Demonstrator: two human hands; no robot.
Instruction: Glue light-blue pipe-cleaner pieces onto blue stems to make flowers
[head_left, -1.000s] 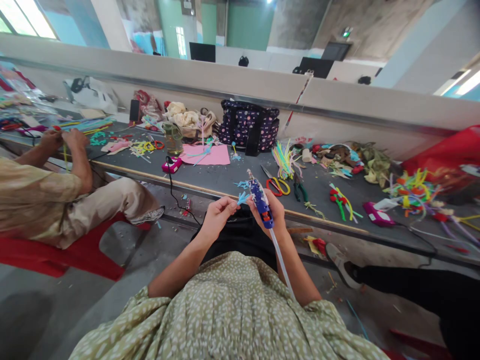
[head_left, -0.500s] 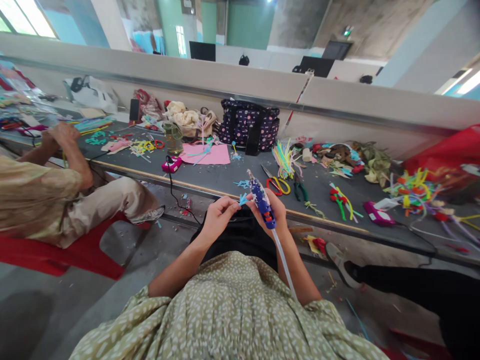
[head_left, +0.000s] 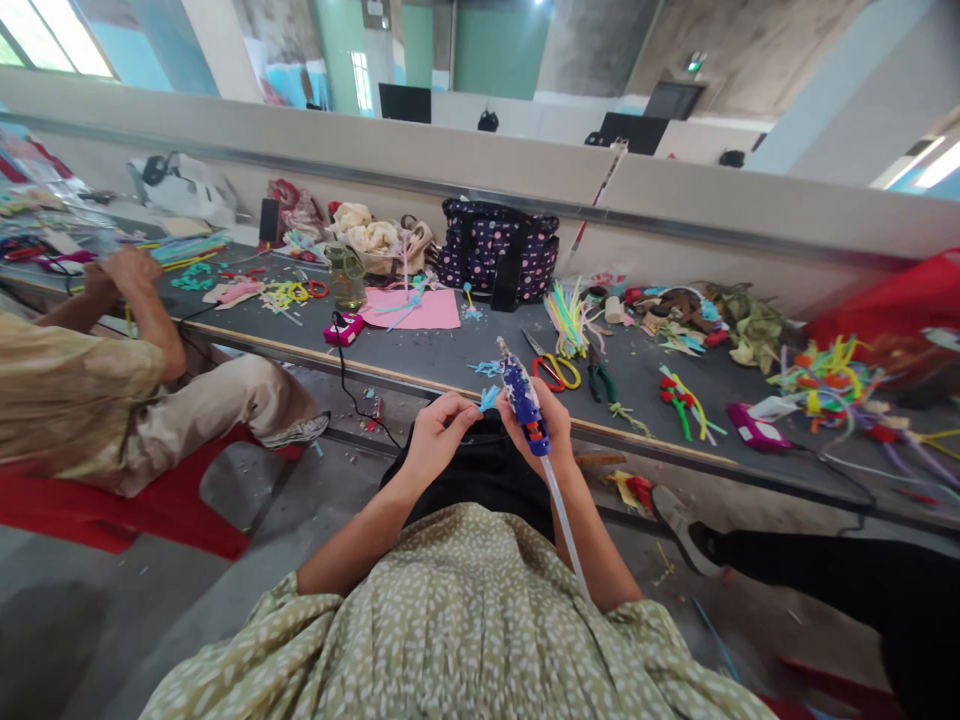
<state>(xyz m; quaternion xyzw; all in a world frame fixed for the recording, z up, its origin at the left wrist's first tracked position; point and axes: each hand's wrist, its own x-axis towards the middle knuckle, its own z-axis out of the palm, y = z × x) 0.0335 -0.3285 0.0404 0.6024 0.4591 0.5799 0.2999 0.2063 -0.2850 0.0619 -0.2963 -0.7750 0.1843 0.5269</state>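
Between the thumb and fingers of my left hand (head_left: 442, 432) is pinched a small bundle of blue pipe cleaner pieces (head_left: 489, 399), held just off the table's front edge. My right hand (head_left: 553, 415) is closed around a blue hot glue gun (head_left: 523, 400), its nozzle pointing up and away from me. A long clear glue stick (head_left: 568, 525) runs out of the gun's back end over my right forearm. More short blue pipe cleaner pieces (head_left: 489, 368) lie on the table just beyond my hands.
Scissors (head_left: 559, 371) and green-handled pliers (head_left: 598, 377) lie right of the glue gun, near a bunch of pipe cleaners (head_left: 568, 315). Behind stand a patterned bag (head_left: 480, 245) and a pink sheet (head_left: 431, 310). A person (head_left: 82, 380) sits at left; another's leg (head_left: 795, 560) extends at right.
My right hand has drawn its fingertips slightly back from the blue pieces, which now show more clearly. Both grips stay the same.
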